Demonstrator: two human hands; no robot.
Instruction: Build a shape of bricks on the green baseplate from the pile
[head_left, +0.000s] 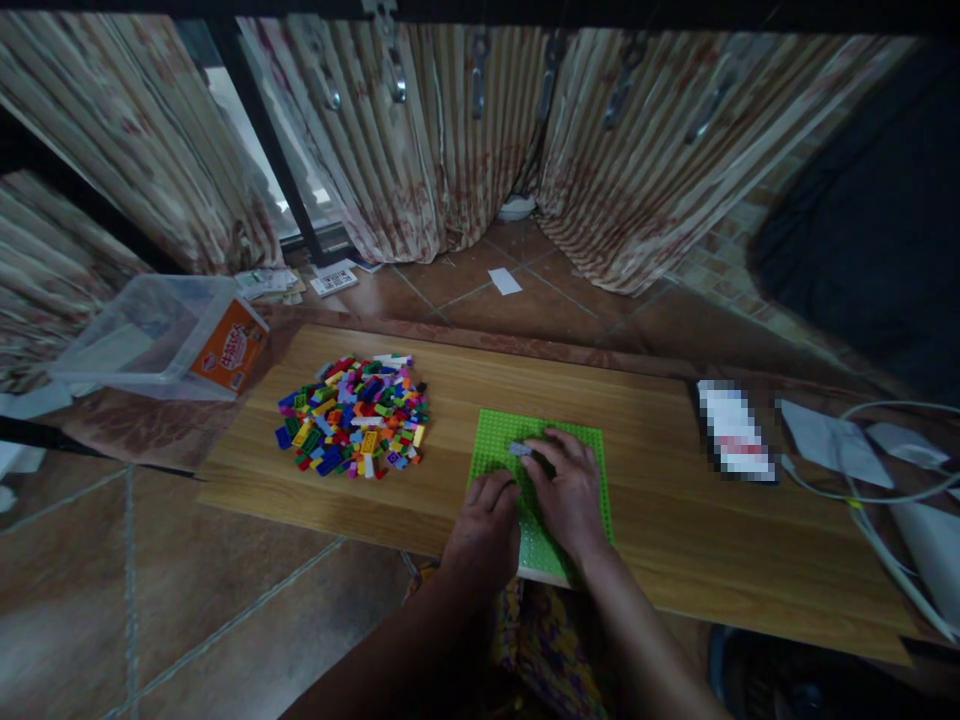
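- Lower centre: left hand (484, 530), fingers curled at the left side of the green baseplate (496, 440); whether it grips anything, I cannot tell.
- Centre: right hand (568, 485), thumb and forefinger pinching a grey brick (519, 449) over the baseplate.
- Centre left: heaped coloured bricks (352, 415) on a wooden table (660, 530).
- Top: striped curtains (465, 140).

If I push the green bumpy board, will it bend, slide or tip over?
The green board probably won't bend much, because its edges look straight and it lies flat. It might slide, since the wooden table looks smooth. Tipping seems unlikely: the board is wide and low.
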